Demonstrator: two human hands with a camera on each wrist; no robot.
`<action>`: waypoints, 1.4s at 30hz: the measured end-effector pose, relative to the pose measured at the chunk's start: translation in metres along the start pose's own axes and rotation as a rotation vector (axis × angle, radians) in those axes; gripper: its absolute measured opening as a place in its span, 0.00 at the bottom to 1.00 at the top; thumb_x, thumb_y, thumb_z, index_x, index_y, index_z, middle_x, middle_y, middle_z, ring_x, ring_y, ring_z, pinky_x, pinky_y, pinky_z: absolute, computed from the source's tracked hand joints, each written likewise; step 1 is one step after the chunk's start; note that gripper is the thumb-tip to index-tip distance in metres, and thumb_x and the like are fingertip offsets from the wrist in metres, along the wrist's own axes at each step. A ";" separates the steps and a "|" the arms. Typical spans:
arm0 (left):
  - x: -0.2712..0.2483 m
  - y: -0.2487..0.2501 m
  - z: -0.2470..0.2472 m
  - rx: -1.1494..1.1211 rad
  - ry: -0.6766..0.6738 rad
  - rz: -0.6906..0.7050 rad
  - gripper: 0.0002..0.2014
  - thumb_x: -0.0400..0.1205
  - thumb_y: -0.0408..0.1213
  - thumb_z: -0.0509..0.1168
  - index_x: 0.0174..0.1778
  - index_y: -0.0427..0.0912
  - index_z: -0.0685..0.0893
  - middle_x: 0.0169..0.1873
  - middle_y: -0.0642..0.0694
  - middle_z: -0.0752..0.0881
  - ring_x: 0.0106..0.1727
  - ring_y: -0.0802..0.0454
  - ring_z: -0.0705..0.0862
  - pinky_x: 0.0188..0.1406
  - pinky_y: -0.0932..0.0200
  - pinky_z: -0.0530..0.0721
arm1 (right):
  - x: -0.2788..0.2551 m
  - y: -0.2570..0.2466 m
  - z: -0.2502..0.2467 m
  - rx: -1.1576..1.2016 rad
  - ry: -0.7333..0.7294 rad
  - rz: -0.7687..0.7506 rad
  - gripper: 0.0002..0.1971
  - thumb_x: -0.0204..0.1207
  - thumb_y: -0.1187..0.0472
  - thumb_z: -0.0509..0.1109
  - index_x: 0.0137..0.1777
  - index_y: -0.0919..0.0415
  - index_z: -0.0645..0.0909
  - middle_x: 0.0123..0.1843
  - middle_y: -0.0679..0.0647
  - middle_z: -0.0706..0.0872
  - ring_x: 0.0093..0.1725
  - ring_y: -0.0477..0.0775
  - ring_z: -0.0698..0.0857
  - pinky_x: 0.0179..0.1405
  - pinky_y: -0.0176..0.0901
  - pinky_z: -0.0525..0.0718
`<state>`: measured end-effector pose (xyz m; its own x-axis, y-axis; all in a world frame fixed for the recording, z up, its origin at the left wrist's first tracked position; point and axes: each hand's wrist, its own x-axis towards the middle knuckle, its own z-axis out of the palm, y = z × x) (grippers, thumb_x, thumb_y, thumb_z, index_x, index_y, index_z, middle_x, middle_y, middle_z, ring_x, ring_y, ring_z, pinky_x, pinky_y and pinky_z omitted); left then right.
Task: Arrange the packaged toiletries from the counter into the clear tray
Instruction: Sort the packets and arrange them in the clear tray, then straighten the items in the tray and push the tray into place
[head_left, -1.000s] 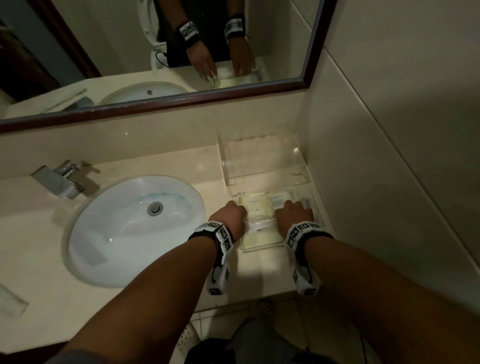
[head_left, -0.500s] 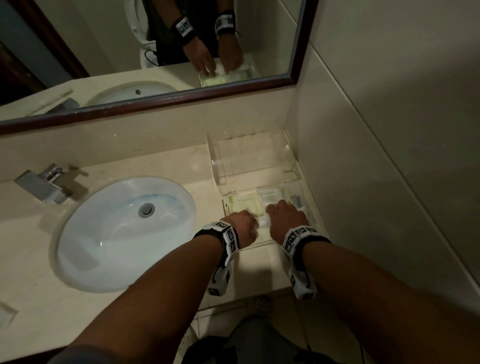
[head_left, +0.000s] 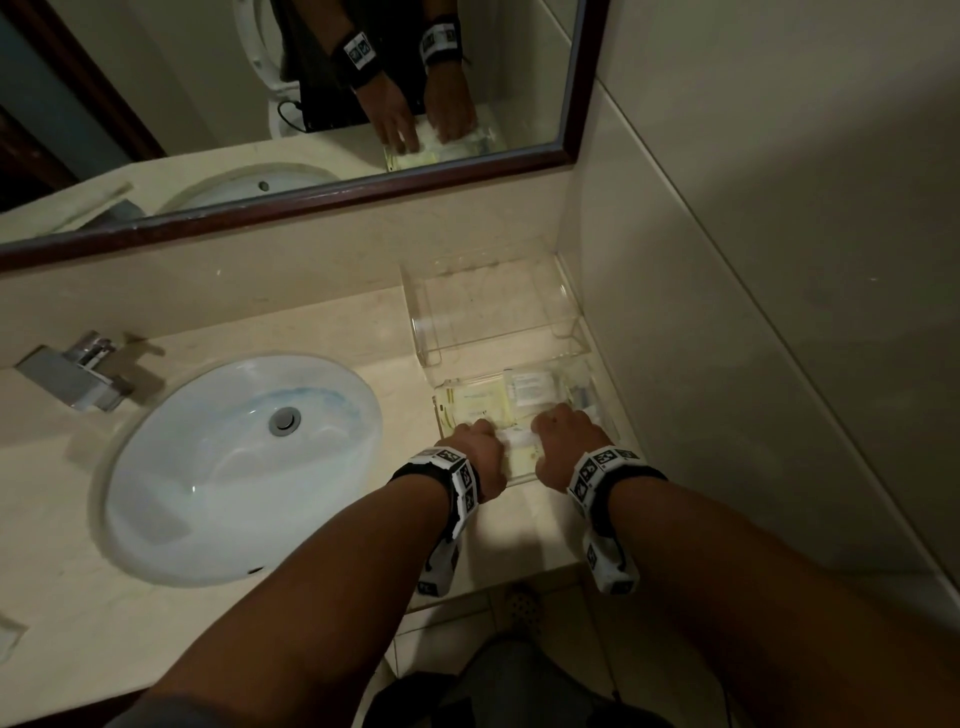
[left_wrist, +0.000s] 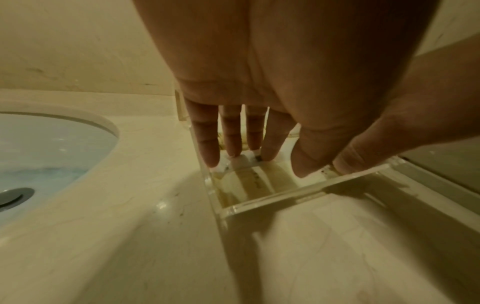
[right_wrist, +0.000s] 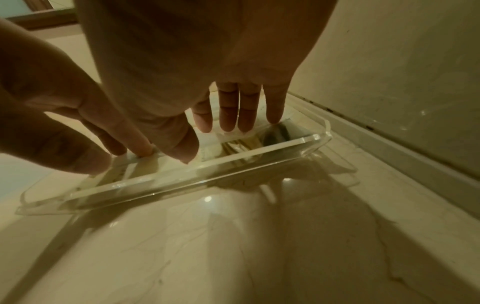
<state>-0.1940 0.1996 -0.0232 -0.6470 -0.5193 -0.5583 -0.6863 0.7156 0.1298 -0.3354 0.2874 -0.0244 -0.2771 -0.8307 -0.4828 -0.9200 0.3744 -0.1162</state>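
Both hands reach down into the clear tray (head_left: 602, 415), which sits on the counter (head_left: 322, 332) near its front edge, at the right end against the side wall (head_left: 727, 312). The left hand (head_left: 475, 454) has its fingers (left_wrist: 207, 144) straight, tips pressing a small white packet (left_wrist: 241, 162) lying flat on the tray floor by the tray's left wall; its thumb rests at the tray's front wall. The right hand (head_left: 563, 441) likewise keeps its fingers (right_wrist: 228, 115) extended, tips touching a white packet (right_wrist: 233, 134) inside the tray, thumb down near the front wall. Neither hand curls round anything. The tray is transparent acrylic with thick, low walls and rounded corners; it holds flat pale-yellow sachets (head_left: 478, 402) along its left part and a white printed packet (head_left: 532, 387) further back. Only the head view shows a taller clear box (head_left: 488, 306) standing just behind the tray, the sink (head_left: 234, 467) to the left, the faucet (head_left: 78, 374) and the mirror (head_left: 311, 104). The right wrist view alone shows a dark item (right_wrist: 276, 133) at the tray's right end; what it is cannot be told.
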 end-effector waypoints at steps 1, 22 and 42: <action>-0.001 0.001 0.000 -0.009 -0.010 -0.018 0.29 0.77 0.48 0.66 0.74 0.41 0.75 0.71 0.43 0.71 0.67 0.38 0.74 0.63 0.47 0.78 | 0.000 0.001 0.000 0.004 -0.010 -0.005 0.28 0.76 0.53 0.67 0.76 0.54 0.69 0.75 0.59 0.68 0.73 0.63 0.71 0.70 0.57 0.76; -0.050 -0.075 -0.030 -0.130 0.158 -0.183 0.24 0.80 0.45 0.62 0.73 0.48 0.76 0.69 0.43 0.74 0.67 0.40 0.76 0.61 0.46 0.82 | 0.008 -0.084 -0.050 -0.121 0.150 -0.166 0.27 0.77 0.49 0.67 0.76 0.47 0.72 0.69 0.56 0.74 0.68 0.59 0.75 0.64 0.57 0.79; -0.218 -0.322 0.024 -0.307 0.214 -0.573 0.22 0.82 0.45 0.59 0.73 0.46 0.77 0.69 0.42 0.74 0.67 0.39 0.77 0.63 0.44 0.80 | 0.017 -0.377 -0.045 -0.293 0.101 -0.479 0.28 0.76 0.50 0.67 0.77 0.45 0.69 0.70 0.54 0.73 0.68 0.60 0.75 0.63 0.56 0.79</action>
<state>0.1765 0.0939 0.0369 -0.1837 -0.8800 -0.4380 -0.9826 0.1523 0.1063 -0.0060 0.1133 0.0501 0.1781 -0.9202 -0.3486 -0.9839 -0.1719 -0.0489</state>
